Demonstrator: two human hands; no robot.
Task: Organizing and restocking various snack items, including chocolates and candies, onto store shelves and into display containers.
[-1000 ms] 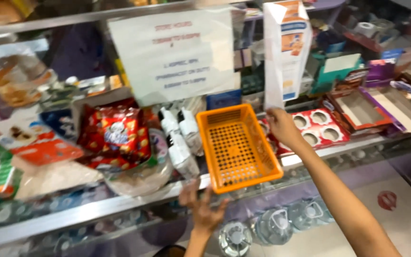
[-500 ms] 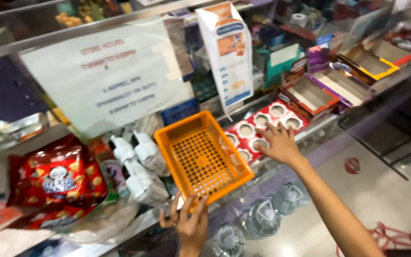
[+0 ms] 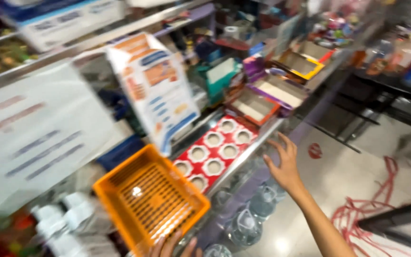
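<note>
**Two hands at a shop worktop with an orange plastic basket**

Head view, looking down along a crowded glass-fronted worktop [image 3: 250, 154]. The empty orange plastic basket with a perforated floor [image 3: 151, 202] sits tilted at the worktop's front edge, near the lower left of the view. The left hand [image 3: 174, 247] shows only as fingertips at the bottom border, touching the basket's near rim; how far it closes around the rim cannot be told, since the rest of the hand is cut off. The right hand [image 3: 284, 164] is spread wide open with fingers apart, holds nothing, and hovers just beside the metal front edge of the worktop, well to the right of the basket; whether it touches the edge cannot be told.

Between basket and right hand lies a red flat tray of round white-lidded cups [image 3: 215, 152], set in rows, its near corner just beside the basket. Behind the tray stands an upright white and orange printed card [image 3: 155, 90]. A large white paper notice [image 3: 34, 138] hangs to the left, blurred. Further along the worktop lie open shallow cardboard boxes with purple and yellow borders [image 3: 274, 93]. White spray bottles [image 3: 67, 221] stand left of the basket. A red cord [image 3: 372, 209] lies coiled on the pale floor.
</note>
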